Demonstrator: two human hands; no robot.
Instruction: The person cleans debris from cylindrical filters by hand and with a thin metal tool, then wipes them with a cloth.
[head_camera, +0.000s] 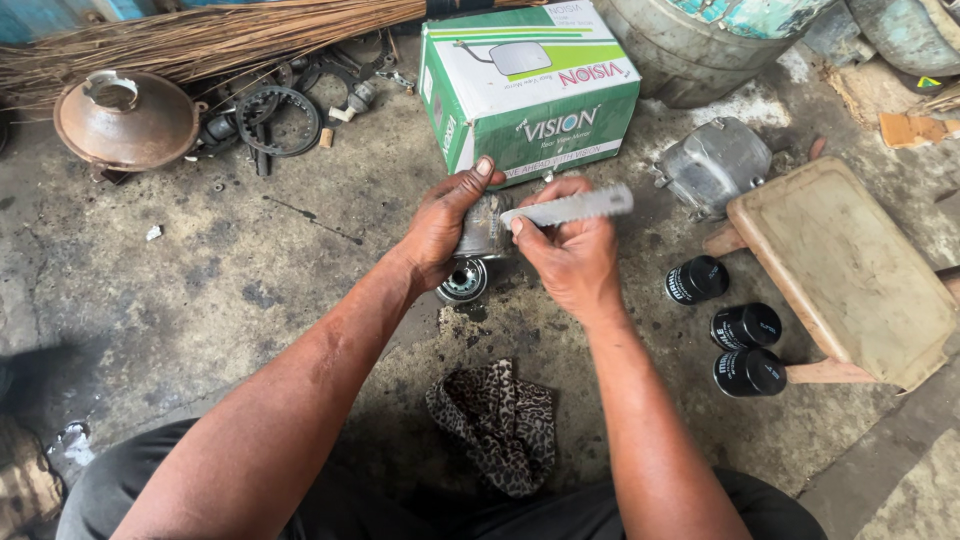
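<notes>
A: Your left hand (445, 225) wraps a small grey metal cylinder (487, 226), held above the oily concrete floor (200, 290); your right hand (570, 255) pinches a flat toothed blade (570, 208) laid across its top.

B: Handling?

A: The cylinder looks rigid, probably heavy for its size and greasy, so likely slippery; grip round its body, as you do; the blade seems thin and stiff; hold its plain end.

B: Unclear?

A: Your fingers hide most of the cylinder; a round part (463, 281) lies below it, half covered; three black canisters (745, 326) sit beside a wooden stool (840, 270).
</notes>
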